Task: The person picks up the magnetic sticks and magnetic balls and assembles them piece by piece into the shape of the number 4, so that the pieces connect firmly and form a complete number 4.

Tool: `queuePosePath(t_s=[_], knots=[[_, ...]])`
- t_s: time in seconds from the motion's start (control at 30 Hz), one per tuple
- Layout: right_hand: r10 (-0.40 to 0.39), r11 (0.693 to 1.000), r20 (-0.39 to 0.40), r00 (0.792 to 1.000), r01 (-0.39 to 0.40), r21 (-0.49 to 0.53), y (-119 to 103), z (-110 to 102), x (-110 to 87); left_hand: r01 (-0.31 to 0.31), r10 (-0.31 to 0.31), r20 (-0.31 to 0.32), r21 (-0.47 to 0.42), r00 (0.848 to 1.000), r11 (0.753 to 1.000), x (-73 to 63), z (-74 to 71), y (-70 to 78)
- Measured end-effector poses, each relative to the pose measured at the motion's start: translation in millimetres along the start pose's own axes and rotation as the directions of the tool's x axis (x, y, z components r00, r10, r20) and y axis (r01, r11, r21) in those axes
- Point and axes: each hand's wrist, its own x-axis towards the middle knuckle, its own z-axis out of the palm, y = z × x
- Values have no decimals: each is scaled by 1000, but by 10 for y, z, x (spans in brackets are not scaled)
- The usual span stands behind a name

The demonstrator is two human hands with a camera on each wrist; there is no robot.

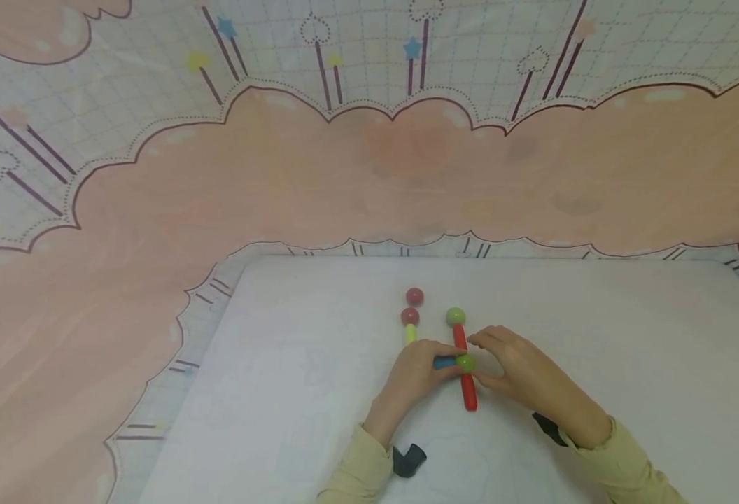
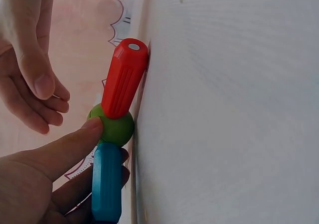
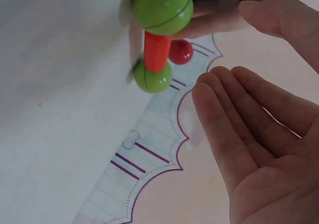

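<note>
My left hand (image 1: 413, 367) pinches a green ball (image 1: 466, 363) between thumb and fingers. A blue stick (image 1: 444, 362) joins that ball from the left. One red stick (image 1: 469, 393) points toward me from it, and another red stick (image 1: 460, 336) leads away to a second green ball (image 1: 455, 316). In the left wrist view the near red stick (image 2: 122, 79) shows a silvery disc in its end. Just right of the held ball, my right hand (image 1: 517, 360) holds nothing, its fingers extended and thumb apart, as the right wrist view shows.
Left of the far green ball, a yellow-green stick (image 1: 410, 333) meets a red ball (image 1: 410, 317); another red ball (image 1: 415, 296) lies just beyond. Black pieces (image 1: 409, 460) show beside both wrists. The white tabletop (image 1: 281, 392) ends before a pink patterned cloth (image 1: 319, 182).
</note>
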Motion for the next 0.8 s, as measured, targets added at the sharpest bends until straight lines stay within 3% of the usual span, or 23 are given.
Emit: queuePosePath(t_s=[0.33,0.8], knots=[[-35,999,-37,999,35,16,55,-4,160,7,-7,0,-8,1000,1000,-11,-13,14],[-39,998,-18,999,40,57,107,-11,407,7,-7,0,-28,1000,1000,-11,-11,12]])
